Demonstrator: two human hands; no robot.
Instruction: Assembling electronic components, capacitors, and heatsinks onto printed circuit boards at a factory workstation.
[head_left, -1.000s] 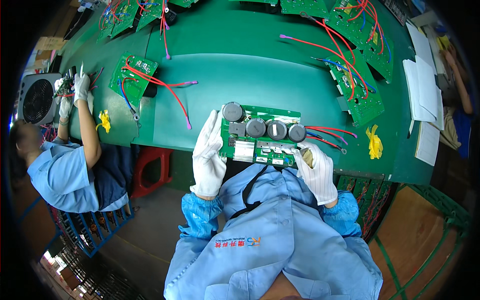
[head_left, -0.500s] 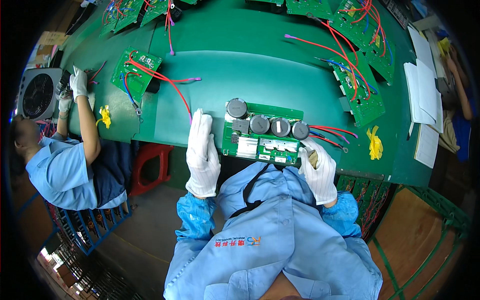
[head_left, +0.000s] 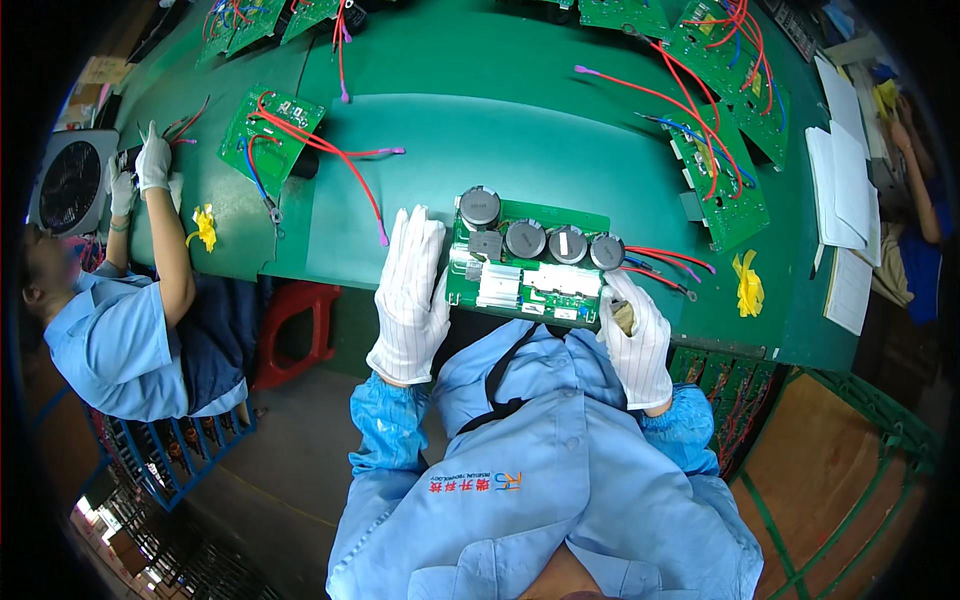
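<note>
A green circuit board [head_left: 532,255] with several black round capacitors and a silver heat sink faces up at the table's near edge. Red and blue wires [head_left: 665,262] stick out from its right side. My right hand [head_left: 638,345], in a white striped glove, grips the board's lower right corner; a tan patch shows at the fingers. My left hand [head_left: 410,300], gloved alike, lies along the board's left edge. Its fingers are stretched out and pointing away from me, and its thumb side is close to the board; whether it touches is hard to tell.
Another wired board [head_left: 275,140] lies at left on the green table [head_left: 450,140], with more boards [head_left: 725,185] at right and far. Yellow scraps [head_left: 748,285] lie either side, papers [head_left: 843,190] far right. At left, a co-worker's gloved hands [head_left: 153,160] are beside a fan [head_left: 75,185].
The board has shifted slightly right, its left end tilting a little. My left hand's fingers have moved slightly right and up. The co-worker's hands have shifted a little.
</note>
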